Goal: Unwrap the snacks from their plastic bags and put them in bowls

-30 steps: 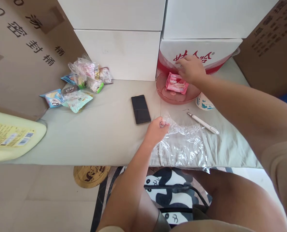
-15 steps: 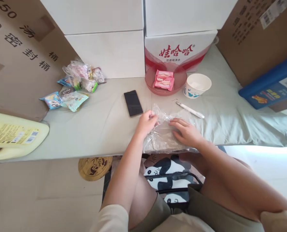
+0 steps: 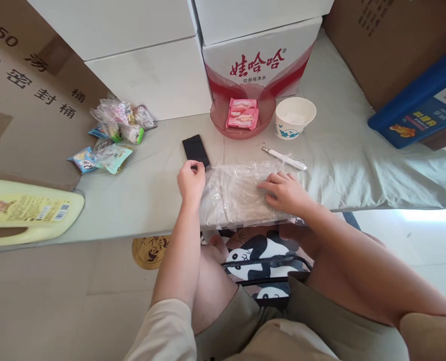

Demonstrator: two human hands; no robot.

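A clear plastic sheet or bag [image 3: 232, 193] lies spread near the front edge of the cloth-covered table. My left hand [image 3: 191, 181] pinches its upper left corner, just over the lower end of a black phone [image 3: 195, 149]. Resting on the right part of the plastic is my right hand [image 3: 285, 191], fingers apart and holding nothing. A white pen-like tool [image 3: 285, 158] lies just behind that hand. Farther back stand a pink glass bowl [image 3: 215, 118] with pink snack packets [image 3: 242, 114] in it and a white paper cup [image 3: 294, 118].
Several wrapped snacks [image 3: 120, 120] lie at the back left, by a brown carton [image 3: 27, 125]. A pale yellow jug [image 3: 31, 210] is at the left edge. White boxes [image 3: 151, 80] line the back, and a blue package [image 3: 422, 100] stands at the right.
My left hand has moved left with the plastic's corner, and the plastic now lies wider and flatter. My right hand stays on it. The view has shifted a little.
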